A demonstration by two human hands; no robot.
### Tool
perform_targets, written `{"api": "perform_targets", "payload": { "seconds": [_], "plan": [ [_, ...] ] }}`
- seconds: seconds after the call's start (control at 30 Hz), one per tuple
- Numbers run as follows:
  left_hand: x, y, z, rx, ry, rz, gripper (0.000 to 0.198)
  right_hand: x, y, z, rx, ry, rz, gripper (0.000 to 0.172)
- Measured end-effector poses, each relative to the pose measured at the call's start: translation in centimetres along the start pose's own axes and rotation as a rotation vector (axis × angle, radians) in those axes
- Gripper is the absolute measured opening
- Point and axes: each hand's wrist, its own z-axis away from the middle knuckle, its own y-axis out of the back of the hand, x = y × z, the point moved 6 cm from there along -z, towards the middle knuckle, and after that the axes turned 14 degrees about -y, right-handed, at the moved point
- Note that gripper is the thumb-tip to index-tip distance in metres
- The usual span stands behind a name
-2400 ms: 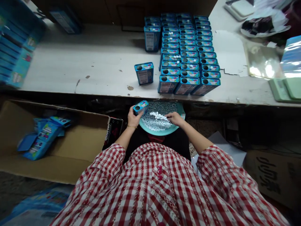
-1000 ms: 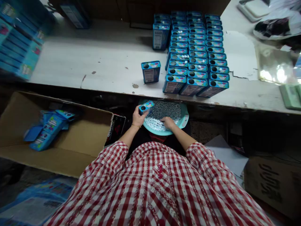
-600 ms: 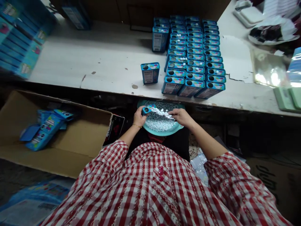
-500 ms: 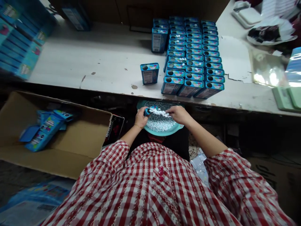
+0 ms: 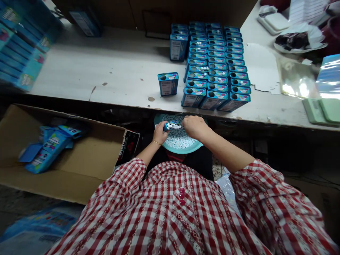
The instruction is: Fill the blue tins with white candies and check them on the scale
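My left hand (image 5: pixel 159 132) grips a small blue box (image 5: pixel 170 125) tilted over a teal bowl (image 5: pixel 183 148) of small white candies (image 5: pixel 176 140) in my lap. My right hand (image 5: pixel 193 126) is closed around a row of white candies, its fingertips at the box's opening. A few candies lie on the box's top. On the table above stand several rows of identical blue boxes (image 5: pixel 212 71) with round holes in their tops, and one lone blue box (image 5: pixel 168 83) to their left.
A cardboard carton (image 5: pixel 63 166) with flat blue packs (image 5: pixel 45 148) sits on the floor at my left. Stacked blue packs (image 5: pixel 18 46) lie at the table's far left. Plastic bags (image 5: pixel 297 37), a torn sheet and green trays (image 5: pixel 322 109) crowd the right.
My right hand scooped candies from the bowl, lifted them in a row and brought them leftward to the box's opening. The left hand tilted the box toward it.
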Motion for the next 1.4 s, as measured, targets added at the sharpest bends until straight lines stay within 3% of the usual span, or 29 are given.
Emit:
{"api": "perform_targets", "payload": {
  "seconds": [0.17,0.33,0.57,0.67,0.8,0.9,1.0,1.13,1.27,1.4],
  "plan": [
    [-0.3,-0.4,-0.1,-0.017,0.026,0.041,0.036,0.3,-0.4,0.8,0.028,0.006,0.013,0.033],
    [-0.7,-0.7,0.0,-0.043,0.053,0.101,0.038,0.7,-0.3,0.4,-0.030,-0.028,-0.003,0.035],
    [-0.3,-0.4,-0.2,0.004,0.073,0.131,0.038,2.0,-0.1,0.5,-0.028,-0.032,-0.067,0.035],
    [-0.4,0.8,-0.1,0.098,0.109,0.130,0.038,4.6,-2.4,0.1,-0.024,-0.055,-0.132,0.032],
    [-0.8,2.6,0.6,0.232,0.137,0.131,0.040,6.8,-8.4,-2.1,-0.030,-0.166,-0.211,0.031],
    [-1.5,3.0,1.3,0.283,0.173,0.159,0.042,4.8,-13.3,-3.8,-0.098,-0.212,-0.220,0.033],
    [-2.2,2.6,1.6,0.282,0.213,0.189,0.044,1.2,-16.2,-4.3,-0.126,-0.126,-0.273,0.033],
    [-2.5,2.3,1.7,0.276,0.222,0.216,0.045,-0.4,-17.7,-4.3,-0.150,-0.035,-0.373,0.039],
    [-2.0,2.9,1.7,0.265,0.195,0.208,0.043,1.5,-17.6,-4.4,-0.187,0.024,-0.468,0.036],
    [-1.1,3.1,1.6,0.218,0.139,0.174,0.037,4.4,-15.2,-2.9,-0.203,-0.003,-0.685,0.031]
  ]
}}
